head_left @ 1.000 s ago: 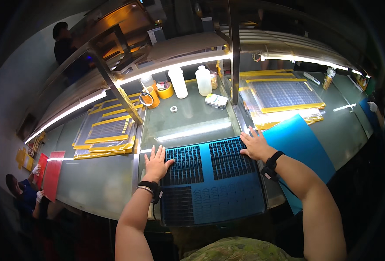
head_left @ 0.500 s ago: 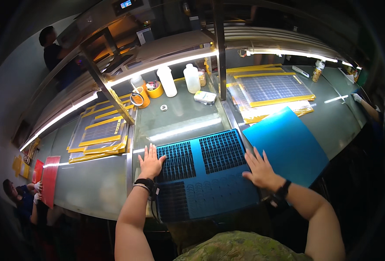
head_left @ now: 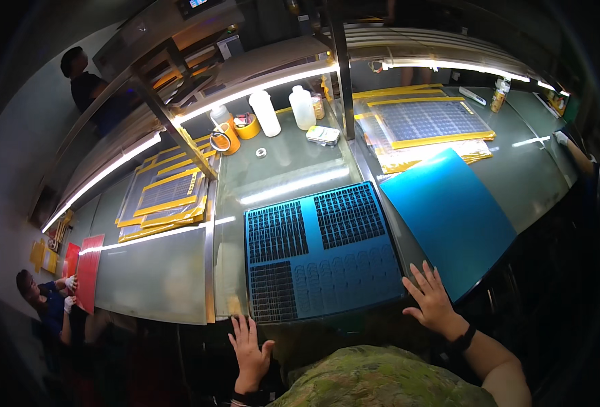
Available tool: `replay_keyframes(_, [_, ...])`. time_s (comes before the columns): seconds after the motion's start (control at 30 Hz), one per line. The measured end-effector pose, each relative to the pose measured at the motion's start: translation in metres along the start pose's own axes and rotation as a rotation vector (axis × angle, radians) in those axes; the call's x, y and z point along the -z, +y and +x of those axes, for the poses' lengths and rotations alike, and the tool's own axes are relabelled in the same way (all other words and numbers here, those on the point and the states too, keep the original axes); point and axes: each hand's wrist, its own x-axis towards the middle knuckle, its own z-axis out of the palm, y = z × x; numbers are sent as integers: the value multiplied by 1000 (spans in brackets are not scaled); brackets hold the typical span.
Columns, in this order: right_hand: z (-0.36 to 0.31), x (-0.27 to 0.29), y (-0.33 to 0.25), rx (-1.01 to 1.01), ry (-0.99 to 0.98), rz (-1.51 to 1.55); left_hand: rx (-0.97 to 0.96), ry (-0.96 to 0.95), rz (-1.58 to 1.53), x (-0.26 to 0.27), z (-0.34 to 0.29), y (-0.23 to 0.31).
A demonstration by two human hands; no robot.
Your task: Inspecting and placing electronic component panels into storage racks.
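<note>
A blue sheet with blocks of dark printed patterns (head_left: 313, 234) lies flat on the glass-topped table in front of me. My left hand (head_left: 251, 354) is open just off the table's front edge, below the sheet's near left corner, fingers stretched forward and holding nothing. Beside the sheet's near right corner is my right hand (head_left: 433, 302), also open and empty, its fingers spread. A plain blue sheet (head_left: 453, 217) lies to the right, just beyond that hand's fingertips; I cannot tell whether they touch it.
Yellow-edged film sheets are stacked at left (head_left: 167, 193) and right (head_left: 432, 122). White bottles (head_left: 265, 114) and tape rolls (head_left: 247, 127) stand at the back, below a lit shelf with a metal post (head_left: 344, 81). At far left a person holds a red sheet (head_left: 91, 271).
Both hands have come off the printed blue sheet and drawn back toward me, the left one past the table's front edge. The sheet sits slightly farther from my body in the picture.
</note>
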Motion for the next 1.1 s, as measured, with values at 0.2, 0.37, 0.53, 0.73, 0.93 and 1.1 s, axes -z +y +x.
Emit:
replay_keyframes(0.2, [23, -25, 1, 10, 122, 28, 599, 264, -753, -32, 10, -13])
replay_keyframes(0.37, [24, -32, 4, 40, 225, -21, 714, 138, -1362, -42, 23, -12])
replay_keyframes(0.53, [29, -18, 2, 83, 243, -20, 767, 211, -1558, -37, 27, -11])
replay_keyframes(0.73, [115, 73, -16, 470, 635, 295, 102, 456, -1068, 125, 79, 18])
replay_keyframes(0.93, [227, 126, 10, -158, 368, 955, -460, 301, -513, 171, 103, 82])
replay_keyframes(1.1, [227, 48, 77, -425, 81, 1040, -420, -102, 86, 44, 92, 76])
